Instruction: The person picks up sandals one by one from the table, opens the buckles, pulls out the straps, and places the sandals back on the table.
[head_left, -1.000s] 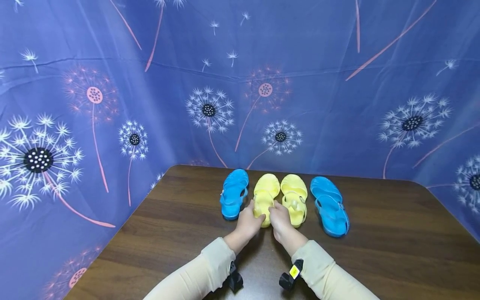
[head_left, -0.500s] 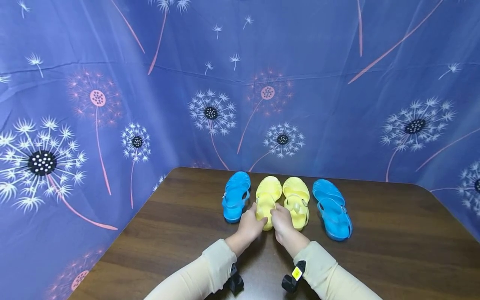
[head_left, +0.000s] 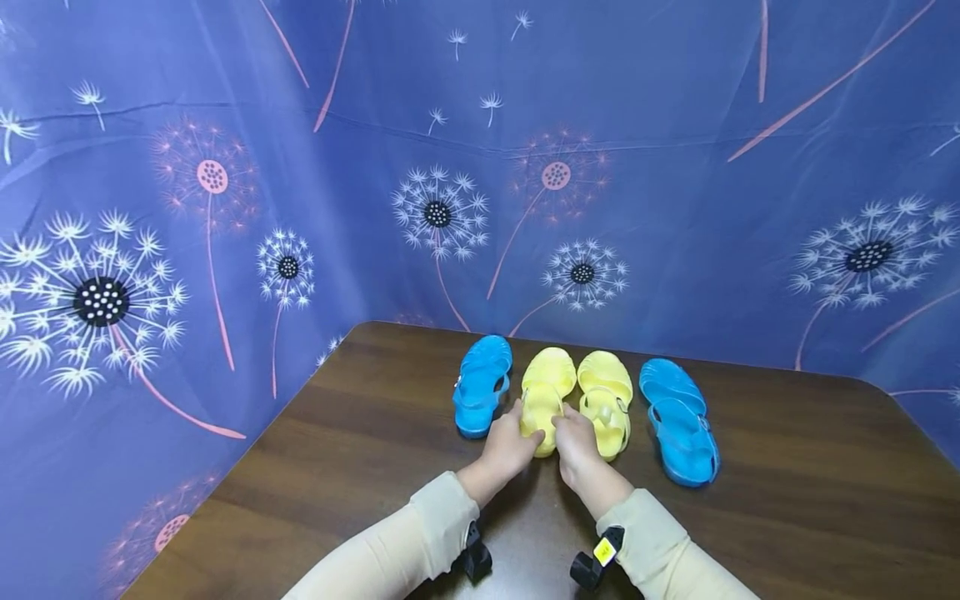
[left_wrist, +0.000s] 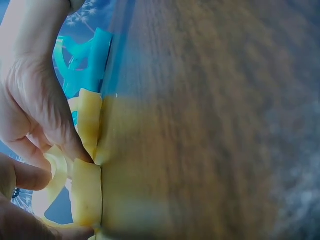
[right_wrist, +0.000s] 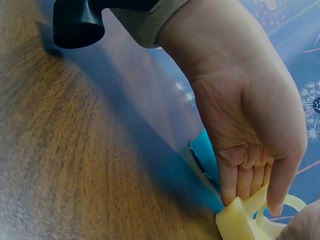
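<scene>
In the head view, two yellow sandals stand side by side on the brown table (head_left: 360, 433). Both hands are at the heel end of the left yellow sandal (head_left: 551, 371). My left hand (head_left: 510, 446) grips its left side, thumb over the heel. My right hand (head_left: 579, 446) holds its right side, between it and the right yellow sandal (head_left: 604, 375). The right wrist view shows the left hand (right_wrist: 250, 110) with fingers along the sandal's side and thumb by the strap. In the left wrist view the right hand's (left_wrist: 40, 100) fingertips are hidden behind the heel.
A blue sandal (head_left: 482, 379) lies left of the yellow pair, and another blue sandal (head_left: 681, 429) lies to the right, angled outward. Behind the table hangs a blue dandelion-print cloth (head_left: 675, 208). Black wrist cameras (head_left: 477, 557) hang beneath the sleeves.
The head view has shifted, so the whole scene sits slightly further right. Both hands stay on the left yellow sandal, and no sandal has visibly moved on the table.
</scene>
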